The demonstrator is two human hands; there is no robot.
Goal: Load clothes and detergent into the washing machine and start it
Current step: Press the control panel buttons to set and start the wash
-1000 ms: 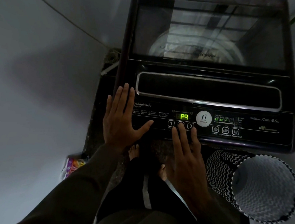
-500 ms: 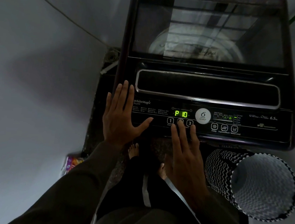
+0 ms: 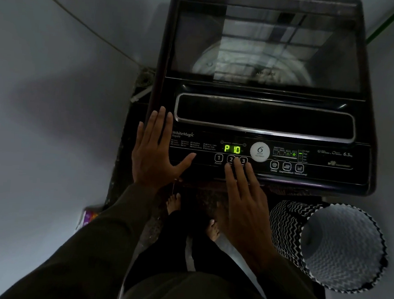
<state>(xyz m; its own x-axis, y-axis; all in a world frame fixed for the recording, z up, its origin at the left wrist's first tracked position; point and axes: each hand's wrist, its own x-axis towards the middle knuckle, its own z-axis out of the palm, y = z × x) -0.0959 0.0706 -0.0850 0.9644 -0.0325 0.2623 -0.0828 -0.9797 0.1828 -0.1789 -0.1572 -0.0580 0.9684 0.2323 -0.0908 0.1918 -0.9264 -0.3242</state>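
A black top-loading washing machine (image 3: pixel 265 117) fills the upper middle, its glass lid (image 3: pixel 267 45) down, with the drum dimly visible through it. The green display (image 3: pixel 232 149) on the control panel reads P 10. My left hand (image 3: pixel 155 150) lies flat, fingers spread, on the panel's left end. My right hand (image 3: pixel 244 201) reaches up to the panel with fingers extended; its fingertips rest at the round buttons marked 2 (image 3: pixel 230 159) and 3 (image 3: pixel 243 160). Neither hand holds anything.
A black-and-white zigzag laundry basket (image 3: pixel 340 245) stands on the floor at the right, below the machine's front corner. A colourful packet (image 3: pixel 88 218) lies on the floor at the left. My bare feet (image 3: pixel 174 201) stand on a dark mat. Grey walls flank the machine.
The display went from P9 to P 10 while my right fingertips stayed at the number buttons. My left hand has stayed flat on the panel.
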